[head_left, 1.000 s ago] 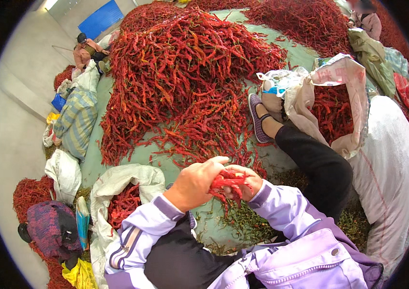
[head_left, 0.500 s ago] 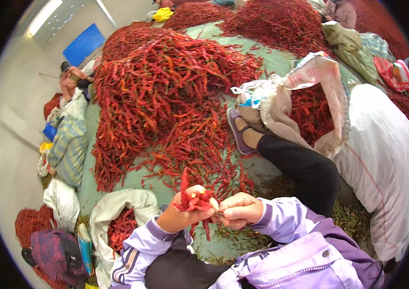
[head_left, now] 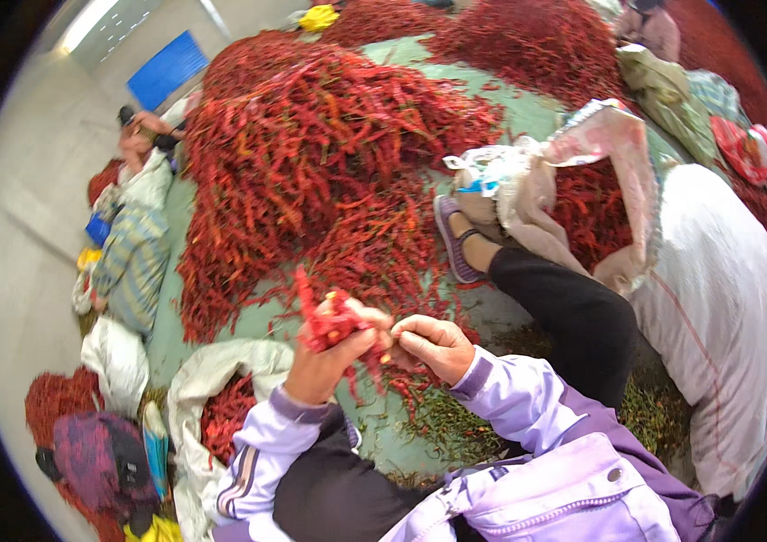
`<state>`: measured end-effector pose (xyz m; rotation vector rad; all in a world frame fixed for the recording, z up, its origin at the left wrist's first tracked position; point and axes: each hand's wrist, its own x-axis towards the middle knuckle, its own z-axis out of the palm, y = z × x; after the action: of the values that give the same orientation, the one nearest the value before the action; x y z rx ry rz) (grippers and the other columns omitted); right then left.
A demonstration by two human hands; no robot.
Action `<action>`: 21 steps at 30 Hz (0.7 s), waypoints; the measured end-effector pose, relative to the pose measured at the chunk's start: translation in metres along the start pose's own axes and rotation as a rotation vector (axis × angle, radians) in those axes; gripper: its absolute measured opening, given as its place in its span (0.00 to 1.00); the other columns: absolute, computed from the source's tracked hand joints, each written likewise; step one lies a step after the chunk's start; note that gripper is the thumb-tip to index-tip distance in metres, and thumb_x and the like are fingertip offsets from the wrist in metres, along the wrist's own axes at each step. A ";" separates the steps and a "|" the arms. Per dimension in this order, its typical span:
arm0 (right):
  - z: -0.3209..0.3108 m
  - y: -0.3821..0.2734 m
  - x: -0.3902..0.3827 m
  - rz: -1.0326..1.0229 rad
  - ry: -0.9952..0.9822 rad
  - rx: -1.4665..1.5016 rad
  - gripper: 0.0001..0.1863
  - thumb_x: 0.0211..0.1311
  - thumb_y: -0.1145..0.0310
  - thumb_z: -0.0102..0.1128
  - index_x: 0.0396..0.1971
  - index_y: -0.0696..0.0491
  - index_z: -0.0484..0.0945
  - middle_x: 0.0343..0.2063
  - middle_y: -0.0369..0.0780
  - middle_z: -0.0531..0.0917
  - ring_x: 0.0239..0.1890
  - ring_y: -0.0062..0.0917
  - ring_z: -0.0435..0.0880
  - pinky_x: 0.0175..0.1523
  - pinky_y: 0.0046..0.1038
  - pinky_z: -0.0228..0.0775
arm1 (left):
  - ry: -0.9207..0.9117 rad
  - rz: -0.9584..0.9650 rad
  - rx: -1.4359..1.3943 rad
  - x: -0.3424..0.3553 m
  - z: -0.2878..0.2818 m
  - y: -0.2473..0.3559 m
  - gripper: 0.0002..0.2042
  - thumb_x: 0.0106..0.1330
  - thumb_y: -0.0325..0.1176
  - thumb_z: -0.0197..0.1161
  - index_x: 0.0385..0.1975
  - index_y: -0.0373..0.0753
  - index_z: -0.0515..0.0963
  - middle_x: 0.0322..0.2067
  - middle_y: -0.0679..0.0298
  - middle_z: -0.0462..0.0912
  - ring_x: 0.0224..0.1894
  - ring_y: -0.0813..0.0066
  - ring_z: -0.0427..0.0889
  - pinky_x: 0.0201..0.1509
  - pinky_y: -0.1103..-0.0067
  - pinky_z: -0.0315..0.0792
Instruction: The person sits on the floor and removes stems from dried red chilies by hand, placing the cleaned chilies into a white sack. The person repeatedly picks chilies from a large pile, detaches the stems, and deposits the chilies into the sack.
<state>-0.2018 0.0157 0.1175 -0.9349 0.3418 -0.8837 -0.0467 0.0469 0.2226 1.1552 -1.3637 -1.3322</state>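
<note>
A bunch of dried red chili peppers [head_left: 325, 327] is wrapped in my left hand [head_left: 322, 366], with one long pepper sticking up above the thumb and others hanging below. Close beside it, my right hand [head_left: 438, 347] is closed in a pinch, its fingertips by the bunch's stem ends. Whatever is between those fingertips is too small and blurred to name. Beyond my hands, loose peppers spread from a big heap of red chili peppers [head_left: 311, 154] on a green floor sheet [head_left: 180, 217].
An open white sack [head_left: 266, 357] with red peppers stands left of my hands. Another open sack [head_left: 623, 144] holds peppers at right, beside a full white sack [head_left: 718, 298]. Green stems [head_left: 451, 429] litter the floor beneath my hands. Someone [head_left: 144, 135] sits at far left.
Both hands have moved up and slightly away from me, the left with the peppers. My right hand's fingers have shifted along the bunch's stem side. The view has tilted slightly.
</note>
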 end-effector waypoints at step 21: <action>0.013 -0.020 0.012 -0.407 0.074 -0.804 0.09 0.50 0.83 0.44 0.33 0.61 0.70 0.34 0.38 0.72 0.34 0.20 0.72 0.42 0.20 0.63 | -0.017 0.251 -0.010 0.002 -0.007 -0.063 0.14 0.52 0.26 0.58 0.39 0.33 0.69 0.29 0.65 0.76 0.28 0.82 0.73 0.32 0.82 0.70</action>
<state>-0.1965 0.0076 0.1421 -1.7583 0.6042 -1.1788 -0.0378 0.0444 0.1599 0.9333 -1.4598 -1.1685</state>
